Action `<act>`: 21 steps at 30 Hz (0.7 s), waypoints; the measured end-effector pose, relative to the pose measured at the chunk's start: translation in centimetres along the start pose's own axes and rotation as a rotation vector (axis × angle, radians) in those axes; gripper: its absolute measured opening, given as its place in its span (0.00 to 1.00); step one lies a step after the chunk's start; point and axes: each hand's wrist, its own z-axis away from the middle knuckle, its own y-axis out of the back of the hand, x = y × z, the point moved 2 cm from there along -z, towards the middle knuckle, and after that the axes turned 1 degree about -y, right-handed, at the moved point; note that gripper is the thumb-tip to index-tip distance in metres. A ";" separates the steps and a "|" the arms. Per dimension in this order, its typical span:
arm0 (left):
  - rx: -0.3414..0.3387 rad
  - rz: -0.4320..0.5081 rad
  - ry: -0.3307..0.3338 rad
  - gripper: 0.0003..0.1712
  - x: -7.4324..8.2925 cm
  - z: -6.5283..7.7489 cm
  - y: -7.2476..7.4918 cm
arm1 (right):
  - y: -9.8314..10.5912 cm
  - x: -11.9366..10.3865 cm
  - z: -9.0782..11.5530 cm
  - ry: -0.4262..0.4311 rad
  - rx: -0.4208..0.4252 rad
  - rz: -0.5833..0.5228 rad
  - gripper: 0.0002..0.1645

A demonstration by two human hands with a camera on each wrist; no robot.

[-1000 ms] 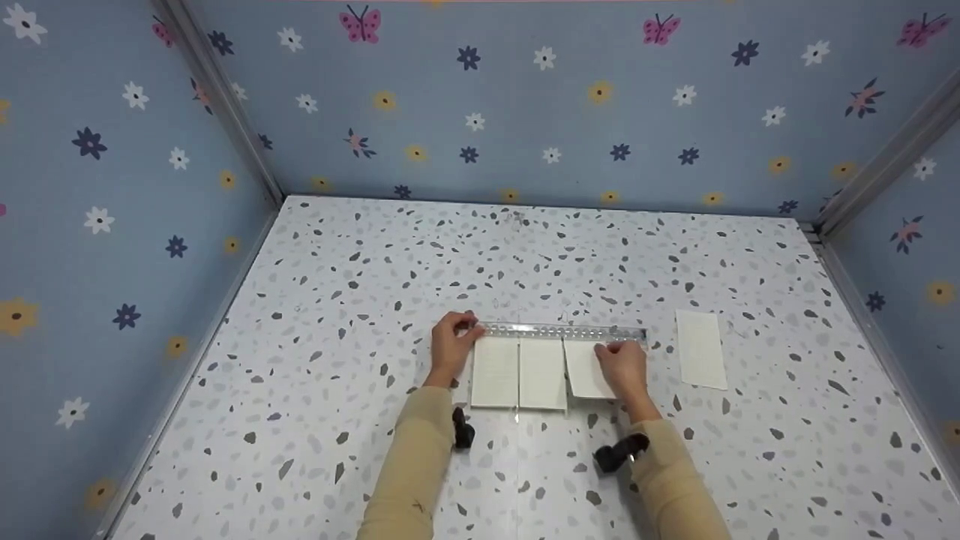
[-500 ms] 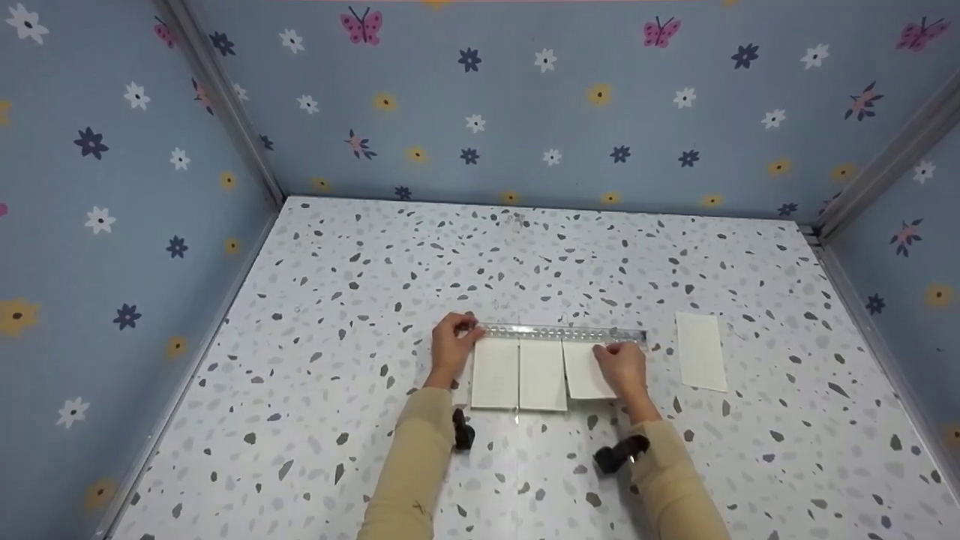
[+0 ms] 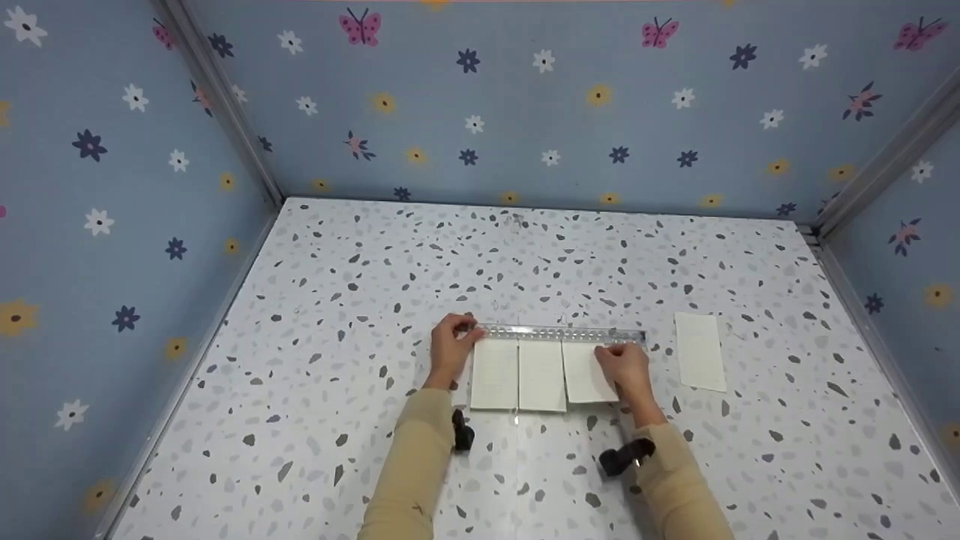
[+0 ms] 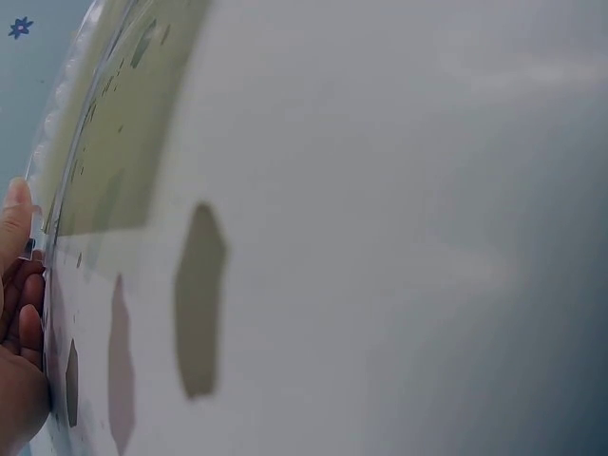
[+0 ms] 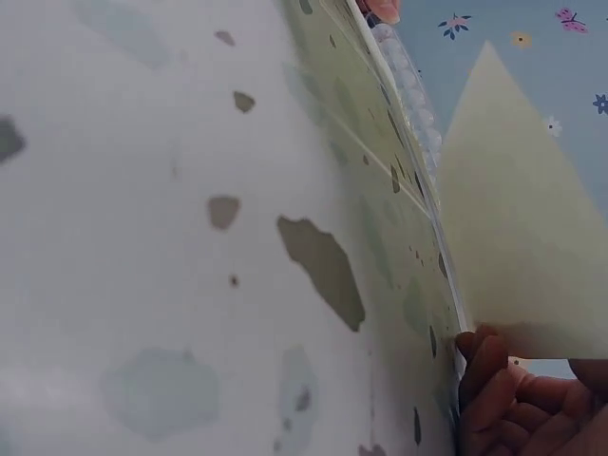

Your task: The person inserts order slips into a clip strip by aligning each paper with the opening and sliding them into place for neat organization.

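Observation:
A clear plastic strip with a row of round bumps [image 3: 562,333] lies across the table. My left hand [image 3: 450,346] pinches its left end; in the left wrist view the thumb [image 4: 14,220] sits on that end with the other fingers curled below. Under the strip's near edge, two pale cream paper sheets [image 3: 495,375] lie side by side. My right hand [image 3: 626,367] holds the right edge of a third cream sheet [image 3: 587,375], beside them. In the right wrist view this sheet [image 5: 522,218] tilts up from the table, its lower edge between the fingers.
Another cream sheet [image 3: 700,352] lies on the speckled white table [image 3: 337,262], right of my right hand. Blue flowered panels [image 3: 525,97] stand behind and at both sides. A black wrist camera [image 3: 626,456] is strapped on each sleeve.
My right hand has shifted slightly toward me and right, and the third sheet's near edge has come a little closer. The left hand and strip stay in place.

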 end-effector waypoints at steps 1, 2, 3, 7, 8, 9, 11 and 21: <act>0.000 -0.002 0.002 0.10 0.0 0.0 0.0 | 0.1 0.0 0.1 0.007 -0.001 0.003 0.17; 0.000 -0.001 0.003 0.11 0.0 0.0 0.0 | 0.2 0.0 0.2 0.007 0.000 0.007 0.17; -0.001 0.000 0.002 0.11 0.0 0.0 -0.1 | 0.3 0.0 0.2 0.005 0.000 0.009 0.17; 0.001 0.009 0.001 0.11 0.1 0.0 0.0 | 0.7 0.1 0.4 0.005 0.013 0.040 0.17; 0.000 0.015 0.000 0.11 0.1 0.0 0.0 | 0.7 0.1 0.4 0.002 0.017 0.042 0.17; -0.002 0.018 -0.001 0.11 0.1 0.0 0.0 | 0.8 0.2 0.4 -0.001 0.019 0.043 0.17; -0.004 0.024 -0.001 0.10 0.1 0.0 0.0 | 0.9 0.4 0.4 -0.003 0.019 0.035 0.16; -0.012 0.035 -0.021 0.11 0.1 0.1 0.1 | 2.3 1.5 0.2 0.027 0.025 0.011 0.15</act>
